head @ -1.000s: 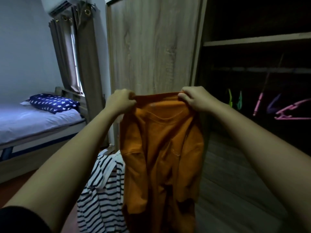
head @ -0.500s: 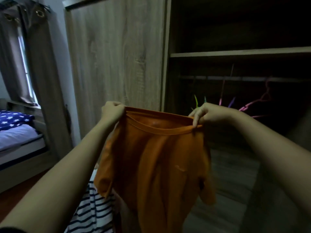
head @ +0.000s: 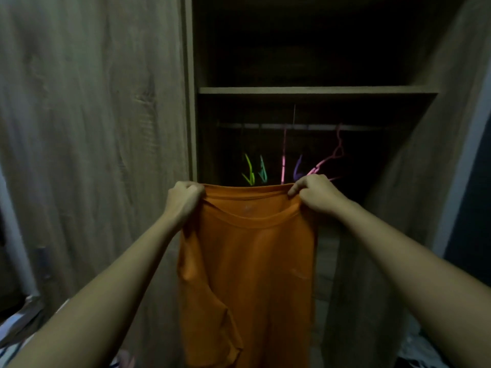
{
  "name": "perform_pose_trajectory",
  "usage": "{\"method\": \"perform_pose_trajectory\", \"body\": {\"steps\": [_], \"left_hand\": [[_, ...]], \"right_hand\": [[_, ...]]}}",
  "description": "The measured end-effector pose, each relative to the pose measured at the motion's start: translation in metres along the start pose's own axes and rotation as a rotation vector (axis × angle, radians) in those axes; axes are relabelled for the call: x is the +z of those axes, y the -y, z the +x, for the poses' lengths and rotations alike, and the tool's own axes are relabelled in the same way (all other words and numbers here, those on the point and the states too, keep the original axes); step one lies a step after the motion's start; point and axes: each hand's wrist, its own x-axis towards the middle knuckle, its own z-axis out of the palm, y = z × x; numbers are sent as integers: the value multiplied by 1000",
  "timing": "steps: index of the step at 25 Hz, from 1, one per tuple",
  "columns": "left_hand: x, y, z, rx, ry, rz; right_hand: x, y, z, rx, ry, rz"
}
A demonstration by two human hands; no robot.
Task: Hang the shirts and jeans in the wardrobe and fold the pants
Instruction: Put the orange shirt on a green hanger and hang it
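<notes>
A dim, open wardrobe (head: 305,90), coloured hangers (head: 329,160) on its rail (head: 305,126). Below and in front of the rail, an orange shirt (head: 247,274) hangs between both hands. The left hand (head: 184,201) and right hand (head: 312,193) each pinch a shoulder beside the collar. The shirt looks light, soft and floppy, so the shoulders are probably the best hold. A faint collar mark is unreadable.
</notes>
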Motion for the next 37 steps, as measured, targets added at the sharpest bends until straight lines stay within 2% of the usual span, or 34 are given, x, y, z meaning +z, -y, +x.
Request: {"method": "perform_pose_trajectory", "body": {"steps": [2, 4, 6, 9, 11, 17, 21, 24, 28, 32, 37], "left_hand": [[15, 2, 7, 19, 98, -84], [35, 4, 17, 38, 123, -161], [61, 0, 34, 33, 54, -150], [93, -11, 73, 69, -66, 43], [107, -19, 109, 52, -118, 58], [163, -25, 181, -198, -174, -48], [185, -24, 198, -150, -265, -135], [185, -27, 202, -85, -323, -102], [173, -25, 178, 10, -281, 6], [147, -11, 108, 127, -328, 190], [78, 24, 10, 172, -267, 369]], "right_hand": [[-9, -6, 11, -16, 57, -25], [-10, -8, 23, -37, 148, -101], [-6, -10, 38, -77, 207, -178], [-1, -15, 55, -156, 262, -289], [-5, -21, 65, -219, 239, -342], [-27, -48, 93, -294, 192, -395], [-32, -67, 93, -284, 177, -374], [-28, -81, 95, -249, 167, -330], [-19, -89, 90, -234, 130, -310], [6, -87, 77, -241, 97, -319], [60, -86, 67, -126, 238, -313]]}}
